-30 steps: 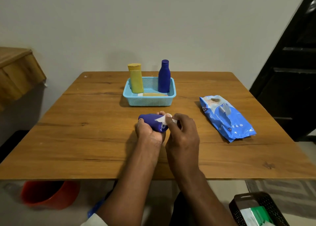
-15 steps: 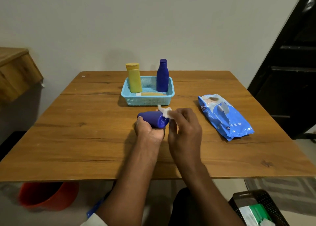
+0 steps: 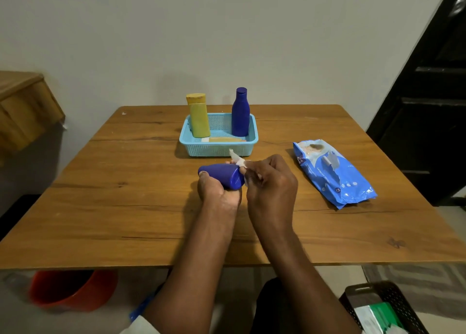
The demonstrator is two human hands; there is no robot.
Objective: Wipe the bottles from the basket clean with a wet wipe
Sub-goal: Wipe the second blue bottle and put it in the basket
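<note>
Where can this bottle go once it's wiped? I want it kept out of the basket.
Bare wood lies left of the basket, out to the table edge, and along the near edge. A narrower strip runs between the basket and the wipes pack. The middle is crowded: both hands hold the blue bottle.

A plain pale wall [image 3: 227,30] fills the far side, evenly lit with soft shadow low down. In front of it stands the wooden table [image 3: 126,207], grain and dark knots showing. Far left, a wooden ledge [image 3: 22,104] juts from the wall. Along the right runs a dark door [image 3: 428,106]. Down near the floor: an orange bucket [image 3: 73,290] under the table's left side, a black crate [image 3: 393,298] at the near right, and a grey patterned rug [image 3: 423,283] beyond it.
</note>
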